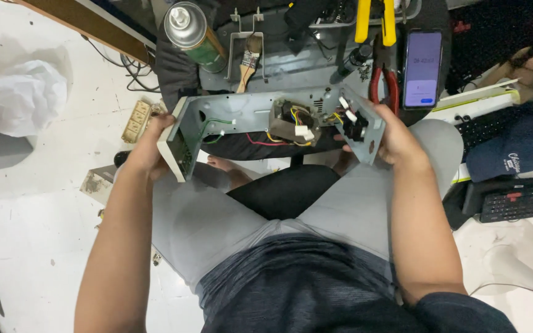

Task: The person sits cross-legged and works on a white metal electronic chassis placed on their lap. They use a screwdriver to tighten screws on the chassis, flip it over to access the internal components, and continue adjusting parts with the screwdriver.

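A seated person's left hand point(152, 148) and right hand point(396, 139) clasp opposite ends of an opened grey metal chassis point(248, 117), held level above the knees so its transformer point(291, 122) and wiring face up, with pliers point(384, 80) and brush point(249, 61) lying just beyond.

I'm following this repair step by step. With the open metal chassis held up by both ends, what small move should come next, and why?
Probably lower the metal chassis onto the lap. The left hand and right hand both grip its ends, so neither can reach the transformer and its loose wires, or the red-handled pliers lying beyond.
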